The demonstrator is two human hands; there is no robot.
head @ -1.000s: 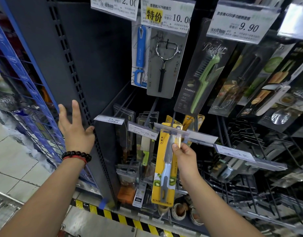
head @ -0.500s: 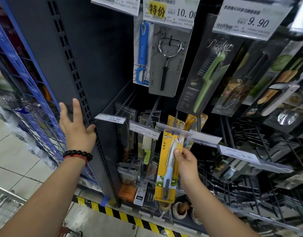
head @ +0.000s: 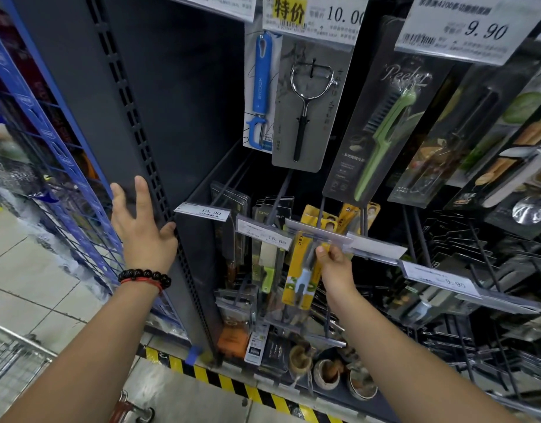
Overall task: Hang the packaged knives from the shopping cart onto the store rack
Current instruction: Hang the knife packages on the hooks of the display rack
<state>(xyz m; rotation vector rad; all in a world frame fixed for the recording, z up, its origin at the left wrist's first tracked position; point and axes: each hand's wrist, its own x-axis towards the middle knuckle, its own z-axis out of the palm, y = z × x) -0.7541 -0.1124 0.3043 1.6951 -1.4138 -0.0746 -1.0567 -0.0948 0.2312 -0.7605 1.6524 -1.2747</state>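
A packaged knife (head: pixel 300 271) on a yellow card, with a pale blue handle, hangs upright below a clear price strip (head: pixel 319 236) on the dark store rack (head: pixel 183 123). My right hand (head: pixel 334 262) pinches the card's right edge near its top. More yellow knife cards (head: pixel 327 219) hang on the same hook behind it. My left hand (head: pixel 141 224), with a bead bracelet at the wrist, lies flat on the rack's perforated side post, fingers spread, holding nothing. The corner of the wire shopping cart (head: pixel 10 358) shows at the lower left.
Peelers (head: pixel 299 108) and other packaged tools hang on the upper row under price tags. Bare wire hooks (head: pixel 476 254) stick out to the right. Dark knife packs (head: pixel 266 239) hang to the left of the yellow card. A blue wire rack (head: pixel 49 148) stands on the left; a yellow-black strip (head: pixel 232 386) edges the floor.
My right hand has raised the yellow knife card, so its top now sits behind the price strip on the hook. The left hand stays on the post.
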